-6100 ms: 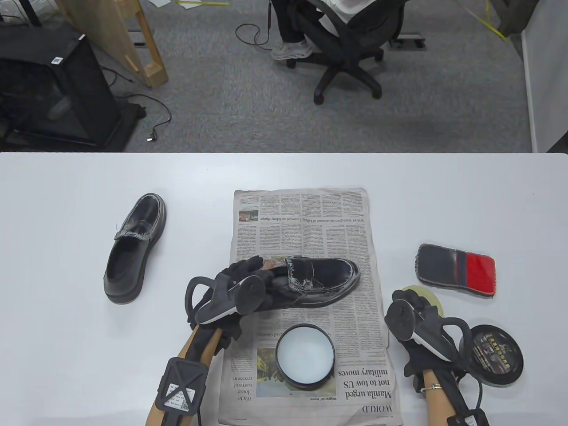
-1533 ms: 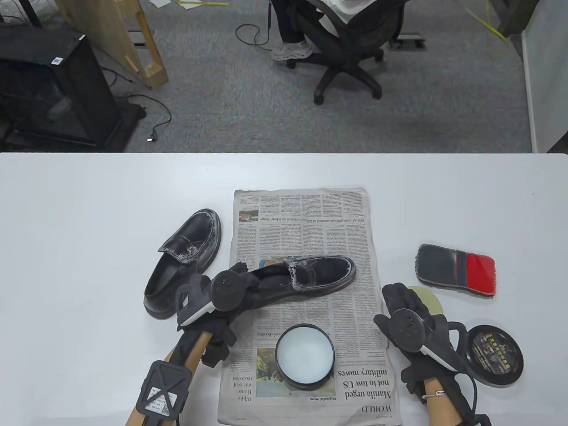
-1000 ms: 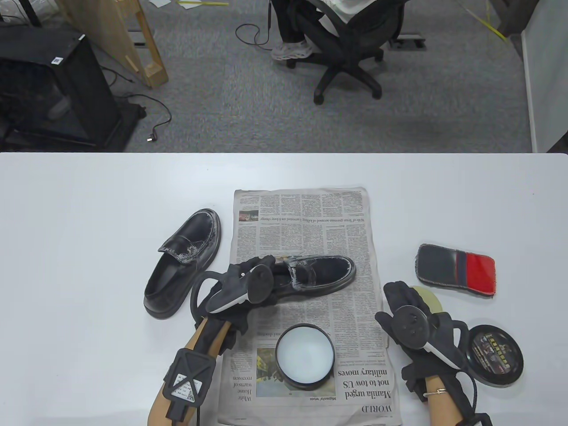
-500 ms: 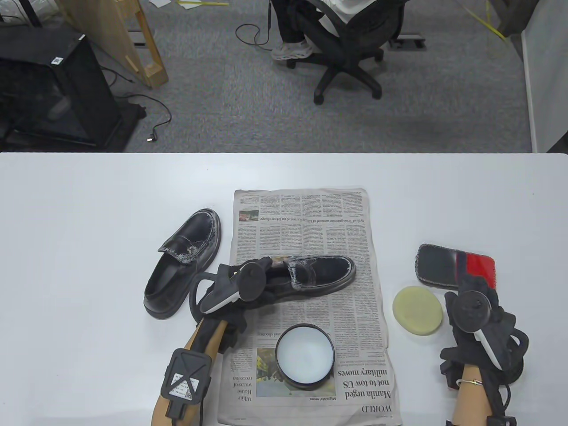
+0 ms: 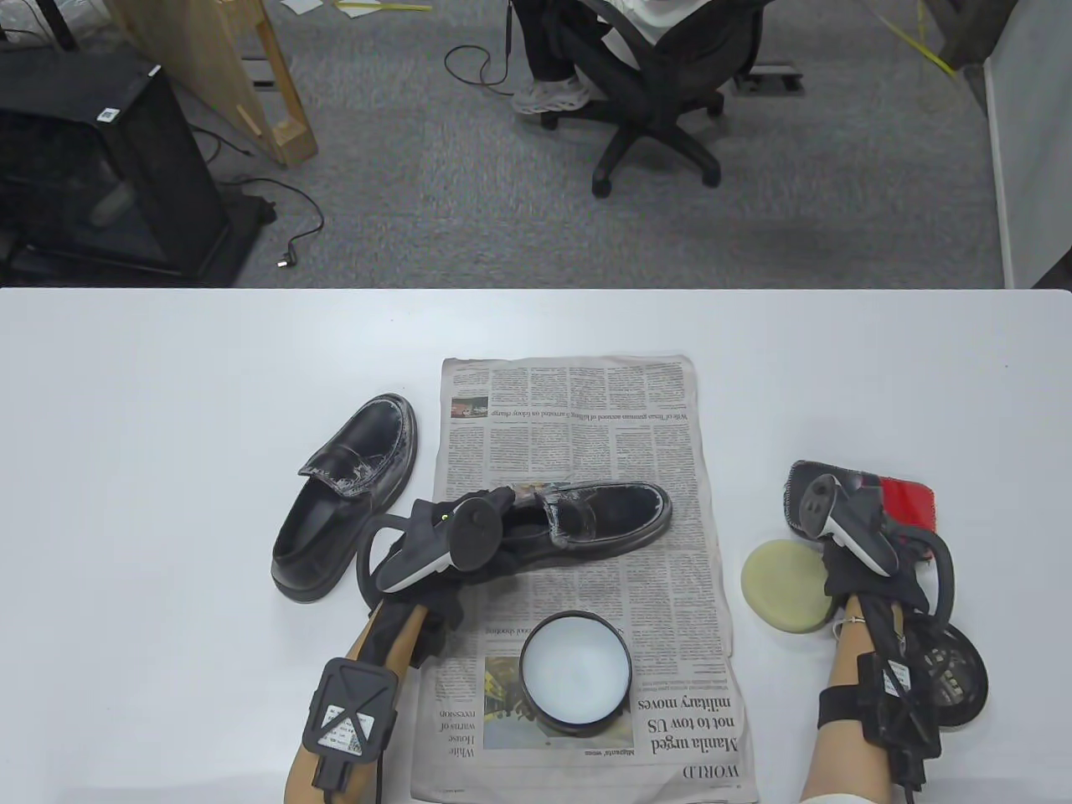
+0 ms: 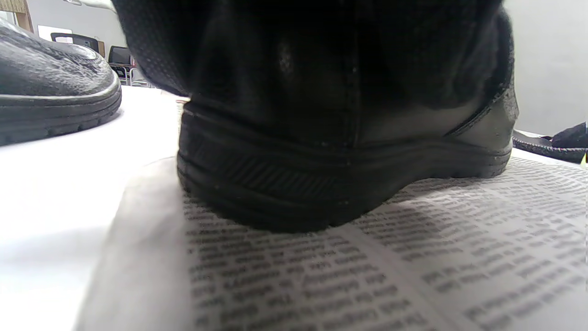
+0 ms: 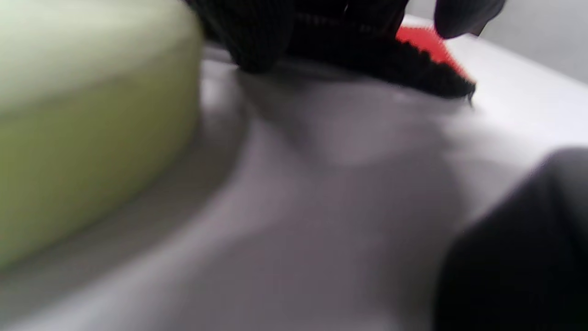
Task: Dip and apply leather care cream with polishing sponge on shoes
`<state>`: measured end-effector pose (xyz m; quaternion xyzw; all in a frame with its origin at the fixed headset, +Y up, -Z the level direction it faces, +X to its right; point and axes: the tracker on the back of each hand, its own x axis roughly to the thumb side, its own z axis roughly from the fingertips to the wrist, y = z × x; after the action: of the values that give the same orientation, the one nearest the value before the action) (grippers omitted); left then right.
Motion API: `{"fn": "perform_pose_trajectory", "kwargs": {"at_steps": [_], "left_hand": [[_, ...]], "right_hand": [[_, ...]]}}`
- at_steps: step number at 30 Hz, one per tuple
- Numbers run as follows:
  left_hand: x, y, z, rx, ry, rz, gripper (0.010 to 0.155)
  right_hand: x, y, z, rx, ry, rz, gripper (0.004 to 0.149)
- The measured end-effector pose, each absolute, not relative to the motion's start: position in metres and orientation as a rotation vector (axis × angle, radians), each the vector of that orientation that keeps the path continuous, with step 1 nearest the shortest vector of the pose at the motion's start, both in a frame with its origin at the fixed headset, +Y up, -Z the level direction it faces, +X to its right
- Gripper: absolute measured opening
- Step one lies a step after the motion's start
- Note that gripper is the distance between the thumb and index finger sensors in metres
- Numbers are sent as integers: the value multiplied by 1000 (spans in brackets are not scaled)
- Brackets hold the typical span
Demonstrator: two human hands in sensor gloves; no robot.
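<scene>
A black loafer [image 5: 603, 519] streaked with white cream lies on the newspaper [image 5: 578, 419], toe to the right. My left hand [image 5: 481, 507] grips its heel; in the left wrist view gloved fingers [image 6: 193, 50] wrap over the heel [image 6: 321, 174]. The round pale-yellow sponge [image 5: 787, 584] lies free on the table to the right of the paper, big and blurred at the left of the right wrist view [image 7: 82, 115]. My right hand [image 5: 867, 502] is over the black-and-red cloth [image 5: 913, 502], fingers [image 7: 257, 32] down on its dark part [image 7: 427, 55]. The open tin of white cream [image 5: 575, 672] stands on the paper's near half.
A second black loafer [image 5: 347, 494] lies left of the paper, also seen in the left wrist view [image 6: 50, 92]. The tin's black lid [image 5: 959, 682] is partly under my right forearm. Beyond the table's far edge [image 5: 536, 290] is an office chair with a seated person.
My right hand has left the sponge on the table and moved right and away onto the black-and-red cloth. The left hand still holds the loafer's heel. Earlier, the second loafer shifted closer to the paper.
</scene>
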<state>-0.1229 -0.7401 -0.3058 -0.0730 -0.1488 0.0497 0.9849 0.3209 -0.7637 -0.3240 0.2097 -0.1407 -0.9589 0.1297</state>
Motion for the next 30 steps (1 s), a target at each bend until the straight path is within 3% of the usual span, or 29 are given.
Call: {"fn": "perform_pose_trajectory", "kwargs": {"at_steps": [3, 6, 9, 12, 18, 23, 25, 28, 30], "left_hand": [[-123, -740, -306, -144, -303, 98, 85], [-123, -740, -306, -145, -305, 99, 85], [-123, -740, -306, -145, -308, 98, 85], [-123, -740, -306, -145, -313, 93, 84], [-123, -740, -305, -146, -317, 90, 85], [-123, -740, -305, -143, -325, 87, 84], [-123, -740, -305, -143, -329, 86, 84], [-123, -740, -305, -143, -333, 75, 83], [-123, -740, -305, -141, -337, 79, 82]], "right_hand": [[324, -761, -326, 621, -356, -2743, 47], [328, -752, -326, 673, -359, -2818, 45], [325, -733, -319, 651, -199, -2916, 45], [304, -712, -309, 499, 3, -3052, 45], [213, -689, -291, -2, 284, -3189, 45], [130, -705, -287, -324, 228, -3128, 52], [109, -714, -287, -389, 214, -3102, 47], [97, -717, -284, -431, 255, -3116, 41], [98, -715, -285, -503, 125, -3267, 44]]}}
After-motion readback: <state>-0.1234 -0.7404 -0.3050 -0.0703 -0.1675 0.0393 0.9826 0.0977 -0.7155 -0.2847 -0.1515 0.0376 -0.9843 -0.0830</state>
